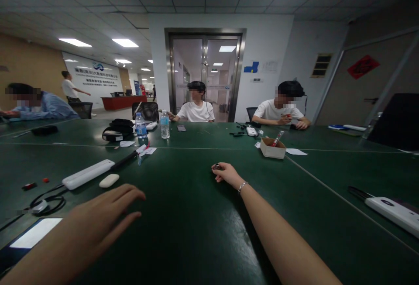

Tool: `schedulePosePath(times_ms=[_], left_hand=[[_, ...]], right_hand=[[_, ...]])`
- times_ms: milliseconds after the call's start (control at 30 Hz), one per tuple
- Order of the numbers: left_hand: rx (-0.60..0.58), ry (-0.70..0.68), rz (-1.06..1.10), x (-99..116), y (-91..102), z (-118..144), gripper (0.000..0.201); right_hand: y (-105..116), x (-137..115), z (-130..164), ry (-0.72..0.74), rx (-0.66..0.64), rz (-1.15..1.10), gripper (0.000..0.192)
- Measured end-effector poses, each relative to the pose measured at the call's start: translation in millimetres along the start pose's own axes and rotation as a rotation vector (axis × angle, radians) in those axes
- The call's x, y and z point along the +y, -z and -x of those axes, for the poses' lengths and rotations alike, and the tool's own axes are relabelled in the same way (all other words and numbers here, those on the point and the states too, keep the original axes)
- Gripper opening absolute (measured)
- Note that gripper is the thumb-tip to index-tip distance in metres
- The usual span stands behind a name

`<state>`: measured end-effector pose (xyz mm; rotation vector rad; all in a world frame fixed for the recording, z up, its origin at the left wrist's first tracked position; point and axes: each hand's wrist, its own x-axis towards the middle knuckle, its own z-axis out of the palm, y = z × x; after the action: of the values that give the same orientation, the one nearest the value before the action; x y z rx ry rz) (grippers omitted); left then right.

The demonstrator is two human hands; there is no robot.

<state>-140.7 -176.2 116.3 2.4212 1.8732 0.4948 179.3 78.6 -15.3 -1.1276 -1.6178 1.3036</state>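
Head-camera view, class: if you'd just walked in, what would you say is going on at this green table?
The person's right hand pinches a small shiny object, too small to identify, over the green table. Their left hand is open, with no object visible in it, near a white rounded object. Across the table sit two people in white shirts.

left grip [106, 215] loose, fingers [129, 195] extended; right grip [216, 172] pinched, right arm [278, 230] outstretched
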Motion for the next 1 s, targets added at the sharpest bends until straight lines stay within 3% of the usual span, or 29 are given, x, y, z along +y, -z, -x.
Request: schedulePosePath(times_ms=[100, 200, 333, 467, 600, 700, 800, 1000], left_hand=[[-0.151, -0.223, -0.080, 38.9, -6.8, -46.8, 0.025], [-0.185, -0.377, -0.126, 60.3, -27.5, -97.4, 0.021], [-0.025, -0.474, -0.051, 69.8, -71.2, -164.2, 0.025], [0.133, -0.397, 0.150, 75.4, -116.6, -211.5, 0.033], [0.232, -0.300, 0.301, 80.2, -157.7, -223.1, 0.032], [0.262, -0.286, 0.352, 80.0, -179.4, -218.1, 0.028], [0.320, -0.237, 0.406, 76.8, -189.4, -214.5, 0.028], [0.340, -0.145, 0.534, 71.0, -192.9, -217.5, 0.019]], right_hand=[[-1.2, 0.0, 0.5, 0.019, 0.008, 0.032, 0.017], [-4.9, -2.5, 3.6, 0.059, 0.003, 0.095, 0.018], [-13.8, -10.4, 10.0, 0.101, 0.067, 0.172, 0.021], [-20.1, -15.3, 12.1, 0.124, 0.124, 0.209, 0.025], [-21.0, -13.0, 9.4, 0.109, 0.170, 0.310, 0.021], [-21.0, -11.4, 9.0, 0.202, 0.185, 0.421, 0.022], [-21.6, -12.4, 10.7, 0.294, 0.189, 0.472, 0.021], [-22.2, -16.5, 14.5, 0.257, 0.135, 0.443, 0.019]])
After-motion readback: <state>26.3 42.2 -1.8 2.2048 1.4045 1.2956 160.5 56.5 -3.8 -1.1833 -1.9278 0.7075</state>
